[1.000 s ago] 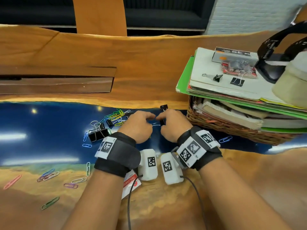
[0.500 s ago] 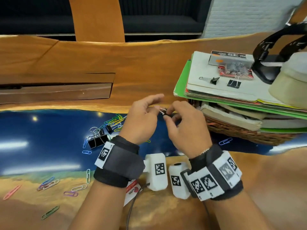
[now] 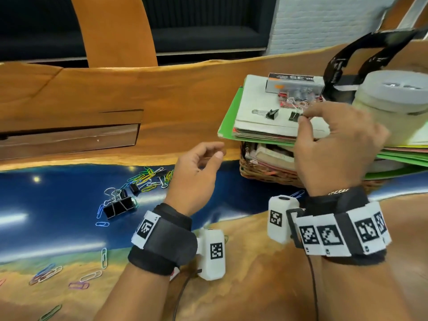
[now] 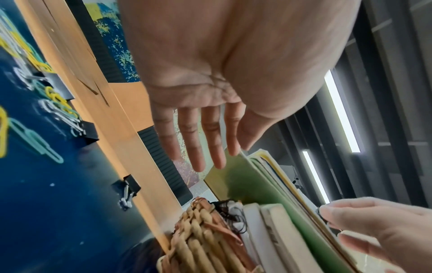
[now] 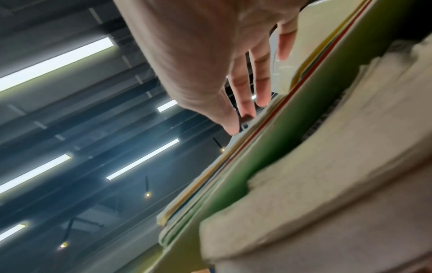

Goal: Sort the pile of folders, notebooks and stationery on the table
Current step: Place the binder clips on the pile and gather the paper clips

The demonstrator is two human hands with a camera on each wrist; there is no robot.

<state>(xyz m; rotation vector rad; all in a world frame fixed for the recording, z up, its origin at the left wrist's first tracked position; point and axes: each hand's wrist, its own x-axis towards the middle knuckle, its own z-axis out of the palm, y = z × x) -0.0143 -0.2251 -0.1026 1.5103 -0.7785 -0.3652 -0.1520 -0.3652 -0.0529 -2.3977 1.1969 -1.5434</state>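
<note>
R hand (image 3: 333, 154) is up over the stack of folders (image 3: 259, 126), thumb + index pinching the thin wire handle of a small black binder clip (image 3: 293, 116); clip body sits at the top sheet, can't tell if it touches. Other fingers (image 3: 361, 126) spread loosely. A 2nd black binder clip (image 3: 271, 113) lies just left of it on the same off-white sheet, wire arms flat. Behind both, a grey-and-orange cardboard box (image 3: 294, 85) w/ a red packet beside it.

Stack = flat paper + glossy green plastic covers, resting on thick soft-edged notebooks (image 4: 275, 238) inside a woven wicker basket (image 3: 261, 174), coarse braided rim.

L hand (image 3: 196, 174) hovers above the counter (image 3: 185, 96), holding nothing; fingers relaxed, only loosely bent, per L wrist view.

Counter is live-edge wood w/ a glossy blue resin strip. On the blue: tangle of coloured wire paper clips (image 3: 150, 176), yellow/green/silver, plus a large black binder clip (image 3: 119, 206) w/ looped steel handles. More paper clips scattered bottom left on the tan part. A pale cylindrical tub (image 3: 393, 107), grey lid, stands on the right end of the stack.
</note>
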